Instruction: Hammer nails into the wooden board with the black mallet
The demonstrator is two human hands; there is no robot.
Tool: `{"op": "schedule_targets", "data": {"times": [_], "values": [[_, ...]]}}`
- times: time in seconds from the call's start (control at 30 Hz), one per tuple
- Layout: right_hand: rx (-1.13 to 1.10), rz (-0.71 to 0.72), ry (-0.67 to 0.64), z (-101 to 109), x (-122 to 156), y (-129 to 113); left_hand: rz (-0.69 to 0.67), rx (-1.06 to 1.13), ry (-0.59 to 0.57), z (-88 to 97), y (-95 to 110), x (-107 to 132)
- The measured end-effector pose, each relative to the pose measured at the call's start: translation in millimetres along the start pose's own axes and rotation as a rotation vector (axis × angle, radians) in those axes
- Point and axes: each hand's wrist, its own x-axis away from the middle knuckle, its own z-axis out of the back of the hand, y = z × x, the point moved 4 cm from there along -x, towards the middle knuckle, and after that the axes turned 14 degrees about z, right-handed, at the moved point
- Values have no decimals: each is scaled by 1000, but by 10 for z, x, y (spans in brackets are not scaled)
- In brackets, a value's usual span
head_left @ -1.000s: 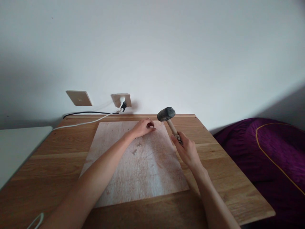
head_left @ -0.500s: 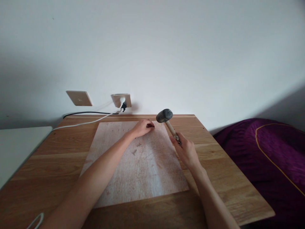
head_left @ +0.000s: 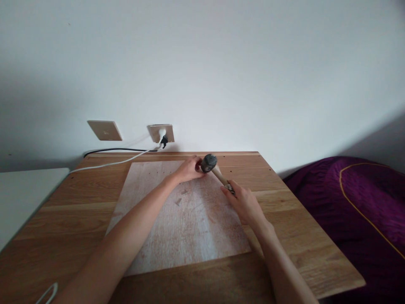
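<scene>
Wrapped round the handle of a mallet [head_left: 209,163] is my right hand [head_left: 246,199]. The mallet has a dark head and a light wooden handle, and its head is down beside the fingers of my left hand [head_left: 189,169]. Those fingers are curled into a pinch near the far right part of a pale wood-grain board [head_left: 190,236]. Whatever they hold is too small and too covered to make out. Two small clear pieces [head_left: 178,202] lie on the board, and a few dark dots run along its far side.
The board rests on a wooden table [head_left: 300,236] against a white wall. A socket [head_left: 162,133] with plugs has a white cable [head_left: 107,164] and a black one running left across the table. Purple fabric [head_left: 335,202] bulges at the right; a white surface [head_left: 28,198] stands left.
The mallet head has come down and to the left, from above the board to beside my left fingers. My right hand moved slightly left with it. My left hand has barely moved.
</scene>
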Motion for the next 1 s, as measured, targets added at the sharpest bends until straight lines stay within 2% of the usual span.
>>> {"op": "schedule_targets", "data": {"times": [0.07,0.27,0.47,0.87,1.0], "values": [[-4,-13,-4,0,0,3,4,-4,-6,1,5,-2],[-67,-36,99,54,3,16,0,7,-55,-19,-15,-18],[-3,-36,53,27,1,19,-11,-19,-57,-19,-12,-21],[32,-52,53,37,4,26,-9,-34,-45,-25,-13,-16],[72,-50,-3,5,5,37,-4,-32,-34,-29,-34,-20]]}}
